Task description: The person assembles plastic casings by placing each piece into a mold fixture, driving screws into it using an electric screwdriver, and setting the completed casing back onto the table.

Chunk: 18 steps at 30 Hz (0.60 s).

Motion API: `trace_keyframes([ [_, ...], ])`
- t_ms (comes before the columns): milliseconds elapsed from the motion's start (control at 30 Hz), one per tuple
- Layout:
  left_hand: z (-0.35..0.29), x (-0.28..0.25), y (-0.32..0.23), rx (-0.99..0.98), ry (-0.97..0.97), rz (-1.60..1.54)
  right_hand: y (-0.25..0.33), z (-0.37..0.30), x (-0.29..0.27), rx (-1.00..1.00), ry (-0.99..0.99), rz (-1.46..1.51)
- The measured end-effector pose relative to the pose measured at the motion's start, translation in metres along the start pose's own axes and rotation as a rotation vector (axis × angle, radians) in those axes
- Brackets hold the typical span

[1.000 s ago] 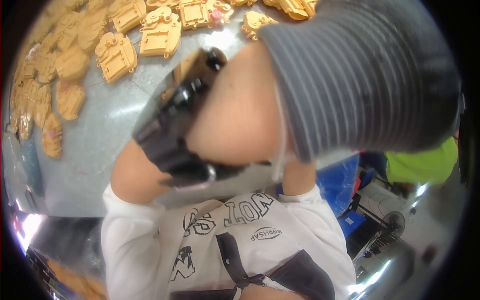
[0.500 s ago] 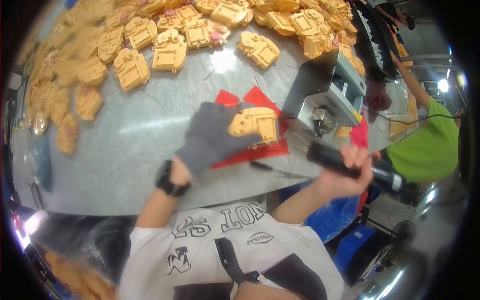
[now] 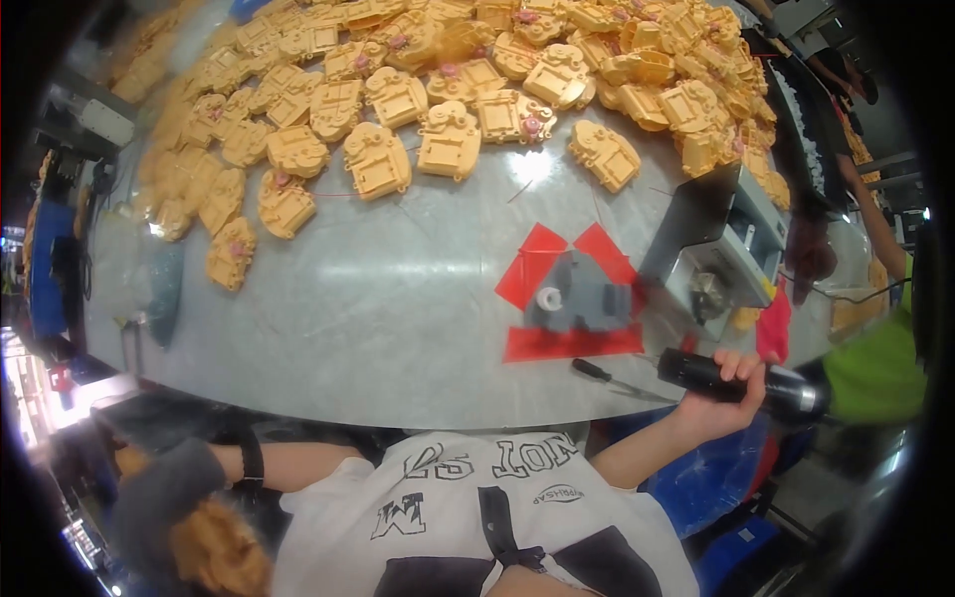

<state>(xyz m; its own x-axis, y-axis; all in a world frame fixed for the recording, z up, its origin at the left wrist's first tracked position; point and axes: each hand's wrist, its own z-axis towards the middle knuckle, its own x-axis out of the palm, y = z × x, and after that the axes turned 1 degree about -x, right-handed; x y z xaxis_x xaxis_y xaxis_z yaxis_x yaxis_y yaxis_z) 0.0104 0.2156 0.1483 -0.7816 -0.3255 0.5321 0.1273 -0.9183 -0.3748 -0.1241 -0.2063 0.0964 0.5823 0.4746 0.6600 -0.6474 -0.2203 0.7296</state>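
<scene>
Down left, the gloved left hand (image 3: 164, 493) grips a yellow part (image 3: 224, 547) while the right hand (image 3: 721, 393) clutches the driver (image 3: 741, 381); fresh part onto jig (image 3: 577, 297) looks next.

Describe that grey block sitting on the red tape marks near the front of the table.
The grey block looks like a moulded plastic or metal fixture, roughly house-shaped, with a pointed end toward the far side of the table. A small white round piece sits in its left part. It lies flat on red tape patches, two angled ones behind and a strip in front. Nothing lies in it and no hand touches it. A grey boxy machine stands to its right, and a small screwdriver lies in front of it.
</scene>
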Motion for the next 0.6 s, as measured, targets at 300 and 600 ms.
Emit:
trace_keyframes([
  [300,-0.004,-0.089,0.117,-0.685,-0.013,2.195,0.006,-0.006,-0.001,0.021,0.086,-0.029],
  [600,-0.016,-0.106,0.168,-0.391,-0.426,1.869,0.014,-0.009,-0.013,-0.001,0.032,-0.006],
])
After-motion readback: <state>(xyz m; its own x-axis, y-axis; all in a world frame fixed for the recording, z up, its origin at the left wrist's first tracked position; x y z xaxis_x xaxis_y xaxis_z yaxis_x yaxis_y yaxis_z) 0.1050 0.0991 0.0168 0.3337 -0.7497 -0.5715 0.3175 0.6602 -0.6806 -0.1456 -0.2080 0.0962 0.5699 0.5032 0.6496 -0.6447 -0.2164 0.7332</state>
